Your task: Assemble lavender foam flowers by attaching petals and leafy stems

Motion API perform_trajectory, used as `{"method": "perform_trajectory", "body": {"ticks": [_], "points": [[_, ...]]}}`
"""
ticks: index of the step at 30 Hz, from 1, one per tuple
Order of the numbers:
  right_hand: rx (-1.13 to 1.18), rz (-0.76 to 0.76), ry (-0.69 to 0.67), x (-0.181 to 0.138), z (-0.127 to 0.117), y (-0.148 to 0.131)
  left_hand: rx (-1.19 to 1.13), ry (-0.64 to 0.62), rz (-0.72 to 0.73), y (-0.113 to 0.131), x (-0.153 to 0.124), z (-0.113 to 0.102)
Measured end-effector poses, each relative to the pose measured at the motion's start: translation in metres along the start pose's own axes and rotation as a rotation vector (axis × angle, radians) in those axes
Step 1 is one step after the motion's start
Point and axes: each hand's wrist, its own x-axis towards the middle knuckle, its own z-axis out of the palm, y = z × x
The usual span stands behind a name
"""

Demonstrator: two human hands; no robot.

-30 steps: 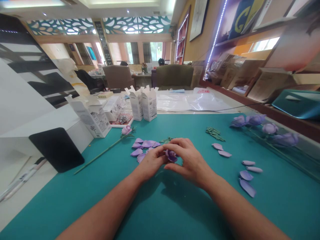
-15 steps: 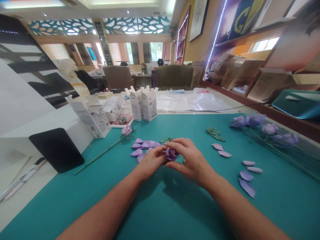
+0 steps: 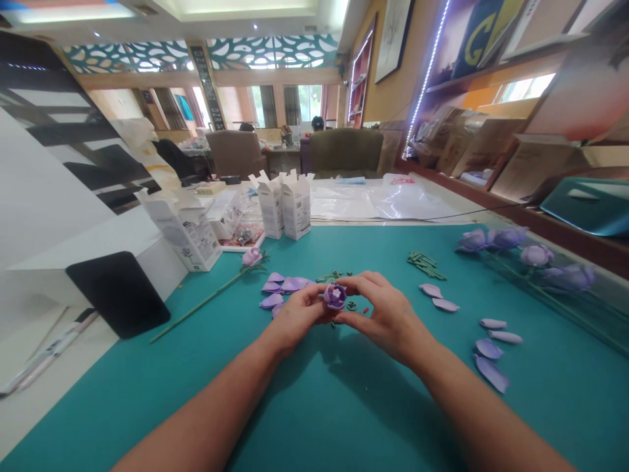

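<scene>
A small purple flower head point(image 3: 335, 295) is pinched between both my hands just above the teal mat point(image 3: 344, 393). My left hand point(image 3: 299, 318) closes on it from the left, my right hand point(image 3: 386, 314) from the right, fingers curled round it. Just behind my left hand lies a pile of loose purple petals point(image 3: 282, 288). Small green pieces point(image 3: 334, 276) lie behind the flower head. A finished purple flower on a long green stem point(image 3: 216, 288) lies to the left.
More petals point(image 3: 486, 347) are scattered at right, with green stem bits point(image 3: 425, 263) and finished purple flowers point(image 3: 515, 246) beyond. White cartons point(image 3: 285, 204) and a black pad point(image 3: 118, 292) stand at back left. Clear plastic sheets point(image 3: 373, 200) lie at the back. People sit far off.
My hands have turned the flower head upward, so its open centre now faces me. My right hand's fingers have shifted off its top to its side.
</scene>
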Motion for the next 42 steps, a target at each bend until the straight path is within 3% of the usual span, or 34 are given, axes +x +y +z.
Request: {"method": "perform_trajectory", "body": {"ticks": [4, 9, 17, 32, 42], "points": [[0.032, 0.014, 0.015, 0.0, -0.006, 0.006, -0.04, 0.002, -0.017, 0.001, 0.0, -0.001], [0.108, 0.107, 0.146, 0.001, -0.01, 0.016, -0.112, 0.034, -0.044, 0.0, 0.002, -0.004], [0.261, 0.1, 0.099, 0.002, 0.0, 0.008, 0.005, 0.005, -0.032, 0.001, 0.0, 0.001], [0.264, 0.183, 0.1, 0.003, 0.0, 0.008, -0.002, -0.007, -0.014, 0.001, 0.0, 0.002], [0.286, 0.408, 0.24, 0.007, -0.006, 0.057, -0.152, 0.125, -0.019, 0.009, 0.006, -0.018]]}}
